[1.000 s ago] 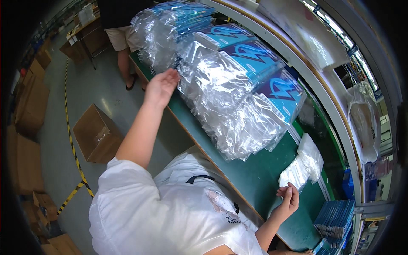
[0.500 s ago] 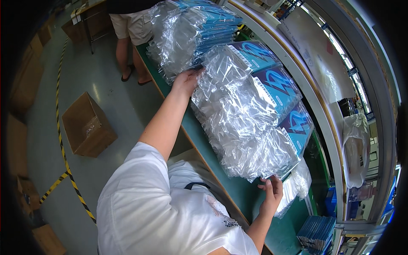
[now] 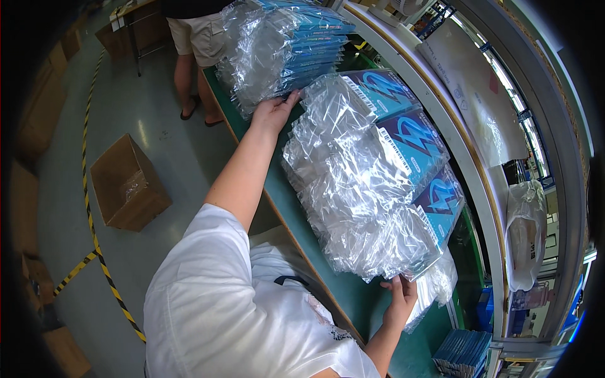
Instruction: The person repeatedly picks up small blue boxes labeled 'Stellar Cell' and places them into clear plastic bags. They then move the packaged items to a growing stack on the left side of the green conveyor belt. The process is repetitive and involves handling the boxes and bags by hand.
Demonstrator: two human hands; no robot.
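Observation:
Three stacks of flat blue-and-purple packages (image 3: 413, 145) in loose clear plastic bags stand side by side on a green-topped bench. Their crinkled bag ends (image 3: 353, 189) face me. Beyond them rises a taller pile of similar bagged packages (image 3: 315, 47). My left hand (image 3: 274, 113) is at the gap between that pile and the row, fingers stretched along the pile's lower edge; it grips nothing. At the row's near end, my right hand (image 3: 400, 302) touches the bag edges with its fingertips, thumb and fingers apart. Part of its fingers is hidden by the plastic.
Flat white plastic bags (image 3: 432, 283) lie beside my right hand. A smaller blue stack (image 3: 463, 353) stands at the bench's near right. A metal-framed shelf (image 3: 469, 138) runs along the far side. An open cardboard box (image 3: 129, 183) sits on the floor; another person (image 3: 195, 38) stands far left.
My left hand's fingers, partly hidden in the gap before, now show stretched out. My right hand has shifted slightly downward in view, still at the row's near end. The view has tilted a little.

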